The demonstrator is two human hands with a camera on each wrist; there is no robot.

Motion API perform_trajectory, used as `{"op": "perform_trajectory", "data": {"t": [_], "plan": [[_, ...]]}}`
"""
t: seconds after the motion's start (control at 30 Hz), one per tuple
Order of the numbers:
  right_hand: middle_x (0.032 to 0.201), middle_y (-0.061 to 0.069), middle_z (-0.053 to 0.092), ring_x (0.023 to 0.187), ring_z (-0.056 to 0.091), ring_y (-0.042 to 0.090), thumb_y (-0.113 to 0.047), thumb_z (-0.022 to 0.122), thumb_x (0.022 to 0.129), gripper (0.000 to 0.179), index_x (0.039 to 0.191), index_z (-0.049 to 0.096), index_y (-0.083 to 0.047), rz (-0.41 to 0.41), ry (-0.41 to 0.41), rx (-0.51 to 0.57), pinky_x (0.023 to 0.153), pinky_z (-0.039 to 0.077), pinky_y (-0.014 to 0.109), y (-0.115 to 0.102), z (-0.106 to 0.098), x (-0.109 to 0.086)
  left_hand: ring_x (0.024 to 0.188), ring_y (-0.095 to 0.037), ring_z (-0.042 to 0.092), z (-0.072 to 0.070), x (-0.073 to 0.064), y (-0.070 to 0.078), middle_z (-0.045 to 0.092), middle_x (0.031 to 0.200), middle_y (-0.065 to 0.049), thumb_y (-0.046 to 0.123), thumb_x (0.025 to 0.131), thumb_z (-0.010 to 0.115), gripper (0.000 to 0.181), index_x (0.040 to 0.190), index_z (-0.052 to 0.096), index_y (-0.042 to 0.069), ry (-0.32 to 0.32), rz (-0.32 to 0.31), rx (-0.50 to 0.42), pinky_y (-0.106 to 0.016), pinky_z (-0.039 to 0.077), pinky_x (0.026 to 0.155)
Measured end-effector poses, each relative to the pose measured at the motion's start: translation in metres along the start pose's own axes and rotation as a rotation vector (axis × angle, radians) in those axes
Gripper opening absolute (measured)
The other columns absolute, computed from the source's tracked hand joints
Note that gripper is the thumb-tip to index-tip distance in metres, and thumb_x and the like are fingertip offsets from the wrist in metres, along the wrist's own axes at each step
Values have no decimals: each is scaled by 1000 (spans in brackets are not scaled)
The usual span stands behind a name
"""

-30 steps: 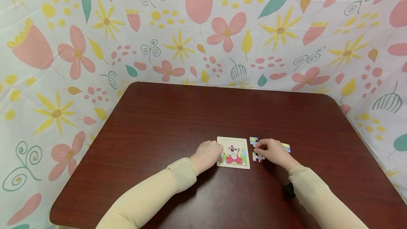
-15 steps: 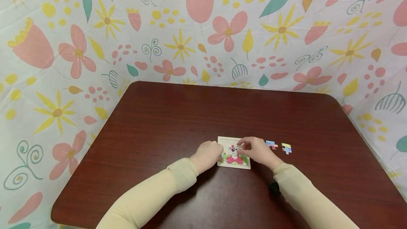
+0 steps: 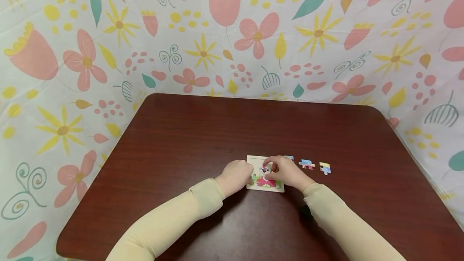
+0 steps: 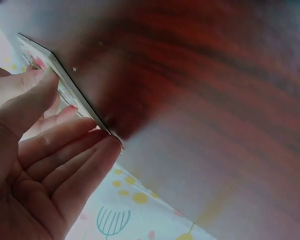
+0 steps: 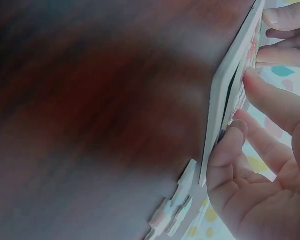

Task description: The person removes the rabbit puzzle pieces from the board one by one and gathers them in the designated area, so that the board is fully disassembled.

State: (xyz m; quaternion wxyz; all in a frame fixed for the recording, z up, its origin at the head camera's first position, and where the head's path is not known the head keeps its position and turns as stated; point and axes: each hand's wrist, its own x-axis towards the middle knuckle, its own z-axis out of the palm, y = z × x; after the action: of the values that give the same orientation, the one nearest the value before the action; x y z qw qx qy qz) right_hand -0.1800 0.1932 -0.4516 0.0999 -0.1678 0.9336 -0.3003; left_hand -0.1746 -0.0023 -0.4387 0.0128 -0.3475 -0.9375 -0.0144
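A small square jigsaw puzzle tray [image 3: 256, 157] with a pale frame lies on the table, showing a cartoon animal in pink. My left hand [image 3: 235, 177] holds its left side, thumb and fingers along the frame, as the left wrist view shows at the tray edge [image 4: 72, 90]. Over the tray's right half is my right hand [image 3: 287, 171], thumb and fingertips bent together at the picture. It pinches a puzzle piece there, mostly hidden by the fingers. In the right wrist view those fingers [image 5: 225, 150] reach over the frame's edge.
Right of the tray lie loose puzzle pieces: one partly covered [image 3: 288, 157], a blue and pink one [image 3: 306, 164], and a yellow and blue one [image 3: 325, 168]. The dark wooden table [image 3: 203, 132] meets a flowered cloth [image 3: 232, 59] behind.
My right hand has moved left from the loose pieces onto the tray. The nearest loose piece has gone from its spot on the table. My left hand has stayed on the frame.
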Motion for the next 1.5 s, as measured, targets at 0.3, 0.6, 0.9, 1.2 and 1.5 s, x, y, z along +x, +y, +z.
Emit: {"op": "perform_trajectory", "data": {"t": [0.3,0.6,0.9,1.2,1.5], "plan": [[69,1,51,60,44,12,-16,78,78,34,107,64,-5,-16,1,5,52,37,25,2,1,-1,55,-10,60,2,-1,4,63,60,5,37,74,77,27,63,65,16,30,-32,-34,-24,48,52],[69,1,52,58,44,11,-14,77,78,33,107,63,-7,-8,-10,28,52,37,25,5,2,1,58,-10,60,5,5,4,61,67,2,43,73,78,31,67,65,15,-9,-61,-58,-23,49,53],[71,4,49,59,42,13,-10,78,76,32,103,61,-6,3,0,24,54,35,25,2,1,3,59,-11,61,3,7,5,62,68,2,43,72,78,29,68,68,16,-11,-48,-47,-23,49,55],[73,2,52,62,46,13,-10,79,75,33,101,60,-6,2,-16,34,55,40,26,0,1,6,60,-11,61,3,6,4,63,70,1,43,71,78,29,66,68,16,2,-51,-25,-24,50,55],[73,2,56,64,51,13,-9,80,73,35,100,57,-5,14,-45,14,58,44,28,-5,-4,8,59,-10,61,4,6,4,63,70,1,44,72,77,30,66,67,17,3,-46,-5,-23,49,54]]}}
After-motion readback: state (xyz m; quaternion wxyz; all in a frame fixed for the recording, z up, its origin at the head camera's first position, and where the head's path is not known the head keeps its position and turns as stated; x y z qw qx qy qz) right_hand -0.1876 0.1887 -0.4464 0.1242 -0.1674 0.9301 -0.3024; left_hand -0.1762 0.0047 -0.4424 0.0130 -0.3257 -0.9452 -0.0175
